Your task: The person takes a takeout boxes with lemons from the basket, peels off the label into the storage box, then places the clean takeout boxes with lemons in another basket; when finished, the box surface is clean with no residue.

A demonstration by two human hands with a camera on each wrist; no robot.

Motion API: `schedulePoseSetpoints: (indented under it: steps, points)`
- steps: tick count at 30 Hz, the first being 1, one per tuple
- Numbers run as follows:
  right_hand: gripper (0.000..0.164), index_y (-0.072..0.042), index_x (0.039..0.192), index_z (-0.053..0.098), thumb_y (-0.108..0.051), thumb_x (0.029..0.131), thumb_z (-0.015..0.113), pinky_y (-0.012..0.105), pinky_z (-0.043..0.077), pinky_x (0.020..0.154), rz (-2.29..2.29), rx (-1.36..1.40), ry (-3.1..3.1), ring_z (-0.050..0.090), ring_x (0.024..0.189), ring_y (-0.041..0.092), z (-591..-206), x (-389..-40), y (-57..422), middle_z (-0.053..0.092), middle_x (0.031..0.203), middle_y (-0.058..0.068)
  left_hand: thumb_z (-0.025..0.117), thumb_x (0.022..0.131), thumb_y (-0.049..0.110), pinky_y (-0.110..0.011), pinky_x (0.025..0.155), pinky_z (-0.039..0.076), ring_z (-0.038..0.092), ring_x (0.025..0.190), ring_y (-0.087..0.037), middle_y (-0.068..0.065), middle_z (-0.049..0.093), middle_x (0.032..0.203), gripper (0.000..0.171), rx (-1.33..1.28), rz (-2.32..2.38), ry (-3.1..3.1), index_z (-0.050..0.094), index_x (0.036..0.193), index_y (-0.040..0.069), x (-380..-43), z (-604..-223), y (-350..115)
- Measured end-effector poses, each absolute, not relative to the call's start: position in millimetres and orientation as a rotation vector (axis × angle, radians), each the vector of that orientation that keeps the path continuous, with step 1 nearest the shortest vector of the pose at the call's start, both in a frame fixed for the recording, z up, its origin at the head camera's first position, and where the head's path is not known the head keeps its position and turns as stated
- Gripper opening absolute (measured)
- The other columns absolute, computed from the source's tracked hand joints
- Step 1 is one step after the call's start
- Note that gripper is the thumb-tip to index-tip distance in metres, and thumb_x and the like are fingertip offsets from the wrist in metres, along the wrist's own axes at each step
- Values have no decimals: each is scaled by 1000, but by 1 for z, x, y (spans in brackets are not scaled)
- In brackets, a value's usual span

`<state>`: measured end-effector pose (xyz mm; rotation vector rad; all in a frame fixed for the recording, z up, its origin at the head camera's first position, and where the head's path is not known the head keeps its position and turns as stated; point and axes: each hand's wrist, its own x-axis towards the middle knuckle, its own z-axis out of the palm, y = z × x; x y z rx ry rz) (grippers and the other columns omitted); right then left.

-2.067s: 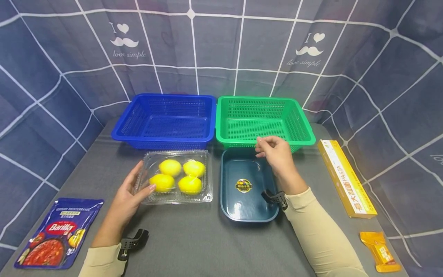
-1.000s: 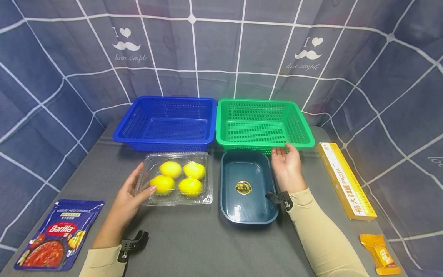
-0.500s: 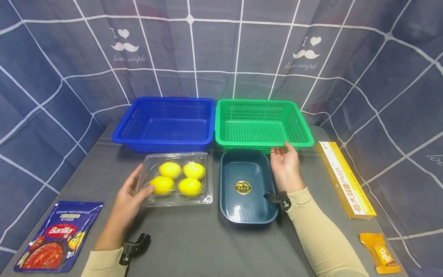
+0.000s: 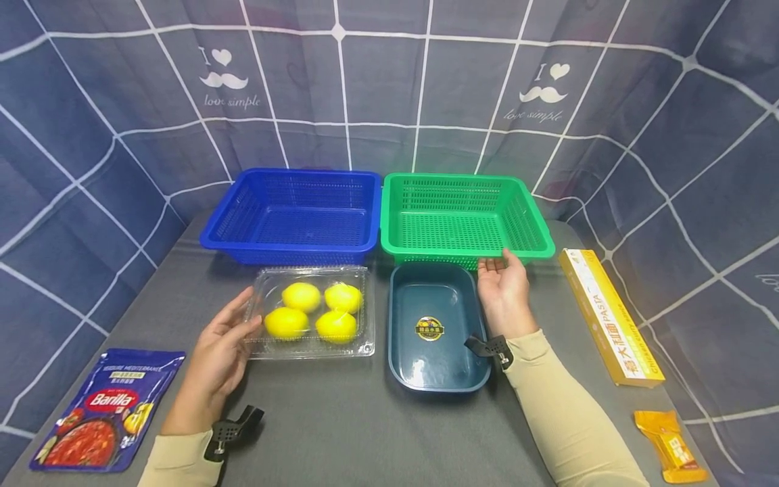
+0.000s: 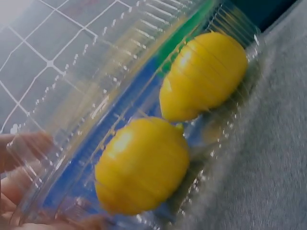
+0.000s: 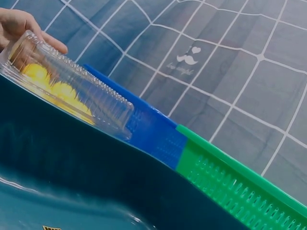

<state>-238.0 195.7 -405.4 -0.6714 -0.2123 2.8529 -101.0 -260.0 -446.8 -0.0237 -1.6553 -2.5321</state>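
Note:
My left hand [image 4: 222,348] lies at the left end of a clear plastic clamshell box [image 4: 316,349] with several lemons [image 4: 337,326] inside. Its fingers are fairly straight along the box's end, and the thumb is at the near left edge. In the left wrist view, fingers [image 5: 24,146] show behind the clear plastic. Beside the far right corner of a dark teal plastic tray [image 4: 433,368], my right hand [image 4: 506,297] is held palm up. Its fingers extend toward the front of a green basket [image 4: 468,255], thumb by the rim; it holds nothing visible.
A blue basket [image 4: 292,251] stands behind the clamshell, left of the green one. A Barilla sauce pouch [image 4: 106,412] lies at the left. On the right are a pasta box [image 4: 611,318] and a small orange packet [image 4: 671,446]. A checked curtain encloses the table.
My right hand has dropped from above the tray to its far right side and turned palm up. My left thumb has shifted left off the lid; the clamshell has barely moved.

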Motion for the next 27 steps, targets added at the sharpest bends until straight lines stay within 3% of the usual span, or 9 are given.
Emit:
schedulePoseSetpoints:
  steps: [4, 7, 12, 19, 27]
  points:
    - [21, -8, 132, 42, -10, 112, 50, 28, 38, 112, 2857, -666, -218, 48, 103, 17, -404, -237, 196, 42, 123, 5, 58, 103, -12, -24, 89, 56, 64, 112, -13, -17, 52, 147, 61, 19, -2542, -1583, 38, 160, -4, -102, -444, -258]
    - [20, -8, 131, 42, -10, 113, 49, 27, 39, 109, 2863, -651, -225, 46, 101, 18, -404, -237, 195, 42, 123, 5, 58, 102, -13, -25, 86, 58, 66, 106, -14, -15, 56, 141, 58, 48, -2537, -1549, 43, 157, -4, -101, -439, -256]
    - [20, -8, 131, 42, -10, 112, 50, 27, 44, 101, 2863, -639, -222, 47, 102, 17, -406, -238, 196, 42, 122, 5, 58, 101, -16, -27, 89, 58, 66, 110, -16, -16, 52, 141, 55, 53, -2535, -1508, 51, 153, -1, -99, -430, -252]
    - [21, -6, 133, 43, -11, 113, 49, 27, 39, 110, 2862, -622, -246, 49, 108, 18, -408, -238, 195, 43, 127, 7, 58, 101, -16, -29, 89, 58, 68, 106, -17, -17, 52, 141, 54, 60, -2510, -1527, 55, 152, 3, -91, -414, -248]
    - [23, -5, 135, 44, -10, 113, 48, 29, 48, 98, 2853, -587, -254, 51, 113, 19, -409, -238, 195, 44, 133, 8, 58, 100, -17, -25, 83, 59, 70, 100, -18, -15, 61, 129, 51, 5, -2496, -1507, 61, 147, 3, -85, -393, -248]
